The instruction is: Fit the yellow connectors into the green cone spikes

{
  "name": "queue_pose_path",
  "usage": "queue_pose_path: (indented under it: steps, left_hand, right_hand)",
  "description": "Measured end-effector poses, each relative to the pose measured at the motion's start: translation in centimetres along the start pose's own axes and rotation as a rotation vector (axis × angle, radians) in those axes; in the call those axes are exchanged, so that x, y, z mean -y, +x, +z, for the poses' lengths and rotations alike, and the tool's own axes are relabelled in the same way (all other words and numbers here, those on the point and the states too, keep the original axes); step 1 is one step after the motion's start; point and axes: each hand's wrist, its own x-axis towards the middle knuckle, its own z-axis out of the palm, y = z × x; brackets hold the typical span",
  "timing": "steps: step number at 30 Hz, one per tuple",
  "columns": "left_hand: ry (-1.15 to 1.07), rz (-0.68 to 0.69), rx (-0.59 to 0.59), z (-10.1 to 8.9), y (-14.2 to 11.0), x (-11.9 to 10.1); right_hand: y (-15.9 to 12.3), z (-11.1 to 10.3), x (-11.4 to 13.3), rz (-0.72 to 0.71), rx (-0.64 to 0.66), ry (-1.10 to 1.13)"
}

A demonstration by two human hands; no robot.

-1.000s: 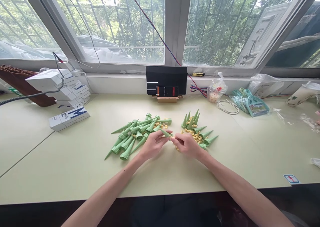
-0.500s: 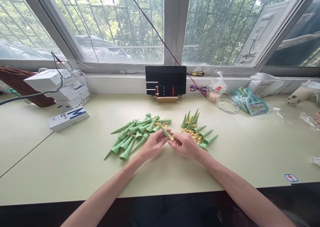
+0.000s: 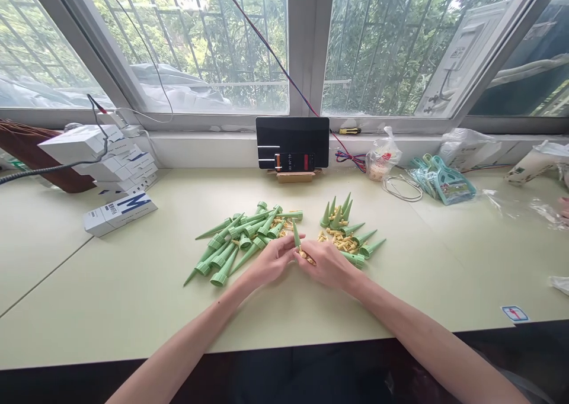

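Note:
My left hand [image 3: 274, 260] has its fingers closed around the lower part of a green plastic watering spike [image 3: 296, 236], whose tip points up. Against it, my right hand [image 3: 326, 263] is closed, with several small yellow plastic valve pieces [image 3: 307, 258] showing at its thumb and fingers. The spike's base is partly hidden between the hands. Left of them lies a heap of green watering spikes [image 3: 226, 255] with wide ribbed caps. More spikes [image 3: 367, 236] stand and lie at the right, around a pile of yellow valve pieces [image 3: 351, 242].
A phone [image 3: 294, 162] showing a timer leans on a black screen [image 3: 293, 132] at the back. White boxes [image 3: 120, 212] are at the left. Bagged teal hangers [image 3: 448, 182], a coiled cable [image 3: 402, 189] and a bagged cup [image 3: 383, 158] sit at the back right.
The green spike in my hands has turned from leaning left to nearly upright. My right hand has closed in against it, and more yellow pieces show at its fingers.

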Motion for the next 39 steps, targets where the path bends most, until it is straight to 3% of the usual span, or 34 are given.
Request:
queue_pose_path:
  steps: [17, 23, 31, 39]
  left_hand:
    - [-0.049, -0.044, -0.002, 0.1, 0.0, -0.2]
    - [-0.045, -0.005, -0.084, 0.3, 0.1, -0.3]
    - [0.147, 0.038, -0.233, 0.4, 0.2, 0.5]
    - [0.486, 0.141, -0.190, 0.8, -0.1, 0.8]
  right_hand:
    - [0.2, -0.1, 0.4, 0.032, -0.002, 0.024]
    - [0.3, -0.4, 0.1, 0.103, -0.027, 0.142]
    - [0.4, -0.8, -0.4, 0.255, -0.105, 0.333]
    - [0.5, -1.0, -0.6, 0.303, -0.227, 0.433]
